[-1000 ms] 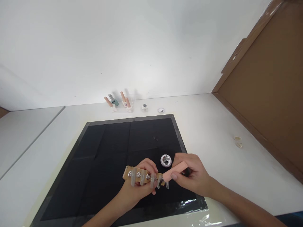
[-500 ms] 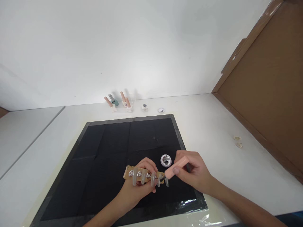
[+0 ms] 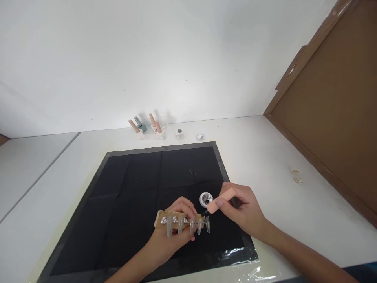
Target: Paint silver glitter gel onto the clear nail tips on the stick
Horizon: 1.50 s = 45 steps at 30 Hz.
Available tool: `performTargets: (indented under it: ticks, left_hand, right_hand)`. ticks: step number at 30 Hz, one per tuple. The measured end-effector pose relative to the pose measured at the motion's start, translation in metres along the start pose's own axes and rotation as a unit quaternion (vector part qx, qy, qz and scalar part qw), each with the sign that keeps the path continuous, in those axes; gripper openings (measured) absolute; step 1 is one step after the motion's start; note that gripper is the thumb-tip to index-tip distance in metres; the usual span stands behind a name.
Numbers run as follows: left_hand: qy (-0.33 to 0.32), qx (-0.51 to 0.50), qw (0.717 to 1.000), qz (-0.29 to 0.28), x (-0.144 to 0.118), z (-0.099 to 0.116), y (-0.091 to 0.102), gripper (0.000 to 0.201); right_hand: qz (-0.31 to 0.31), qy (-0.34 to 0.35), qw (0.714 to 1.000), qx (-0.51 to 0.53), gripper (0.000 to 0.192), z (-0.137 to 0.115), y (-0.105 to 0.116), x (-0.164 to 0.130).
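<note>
While our left hand (image 3: 173, 232) pinches the nail strip (image 3: 179, 221) lying crosswise low in the frame, our right hand (image 3: 240, 208) grips the pink brush (image 3: 220, 200), slanting down-left toward the strip's right end.

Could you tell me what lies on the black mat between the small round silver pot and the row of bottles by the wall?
In the head view, only bare black mat lies between the small round silver pot and the bottles.

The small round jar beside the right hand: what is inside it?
The small round jar on the black mat shows a shiny silver and dark content. The pink brush handle covers its right edge; details are too small.
</note>
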<state>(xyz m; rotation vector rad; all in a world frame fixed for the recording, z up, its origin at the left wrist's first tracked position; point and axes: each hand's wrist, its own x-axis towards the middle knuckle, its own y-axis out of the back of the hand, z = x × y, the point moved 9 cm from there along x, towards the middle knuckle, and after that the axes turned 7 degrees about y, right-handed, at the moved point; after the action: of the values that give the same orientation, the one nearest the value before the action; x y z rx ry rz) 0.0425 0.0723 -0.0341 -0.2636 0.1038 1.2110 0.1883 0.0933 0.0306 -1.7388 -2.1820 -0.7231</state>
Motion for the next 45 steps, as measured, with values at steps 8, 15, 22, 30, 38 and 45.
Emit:
performTargets:
  ticks: [8,15,22,30,38,45]
  left_hand:
    - [-0.003,0.034,0.999,0.012,0.000,0.006,0.000,0.011]
    - [-0.008,0.025,1.000,0.007,0.000,0.007,-0.002,0.010]
    - [-0.021,0.073,0.996,0.047,0.001,0.010,0.005,0.011]
    - [-0.034,0.093,0.994,0.040,0.001,0.009,0.006,0.009]
    - [-0.044,0.089,0.994,0.037,-0.001,0.013,0.004,0.008]
    - [-0.044,0.070,0.996,0.025,-0.001,0.009,0.005,0.008]
  right_hand:
    - [-0.073,0.061,0.995,0.009,0.015,-0.007,-0.017,-0.005]
    - [-0.004,0.001,1.000,-0.030,0.021,0.000,-0.001,0.002]
    - [-0.066,0.057,0.995,0.042,0.015,-0.008,-0.016,-0.003]
    - [0.004,-0.056,0.998,-0.012,0.019,0.014,-0.002,-0.001]
    - [-0.072,-0.006,0.996,0.048,0.017,0.003,-0.017,-0.005]
    - [0.007,-0.062,0.998,0.000,0.020,0.015,-0.004,-0.003]
